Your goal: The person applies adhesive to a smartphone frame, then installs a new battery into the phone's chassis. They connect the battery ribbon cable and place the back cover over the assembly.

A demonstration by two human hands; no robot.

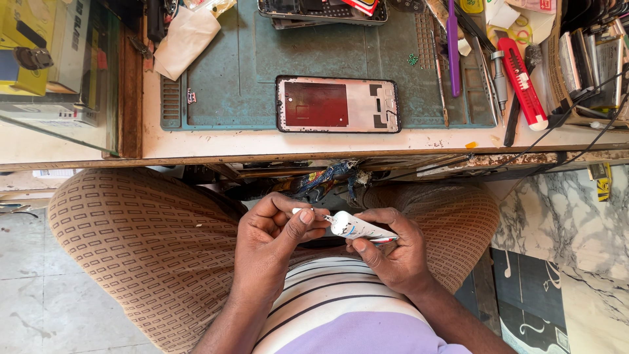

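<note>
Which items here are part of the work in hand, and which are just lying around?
In use:
- small white tube, gripped by the right hand
- its nozzle tip, pinched by the left hand
- opened phone frame on the green mat

Lying about:
- red-handled cutter
- purple tool
- tweezers
- white cloth
- yellow boxes

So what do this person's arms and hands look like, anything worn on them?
Both forearms are bare as far as the picture shows: no sleeves reach them, and no watch, bracelet or glove is visible. The left hand and right hand show no rings that I can make out. The fingernails are short. Nearby clothing is a white, dark-striped and lilac shirt and brown patterned trousers.
</note>
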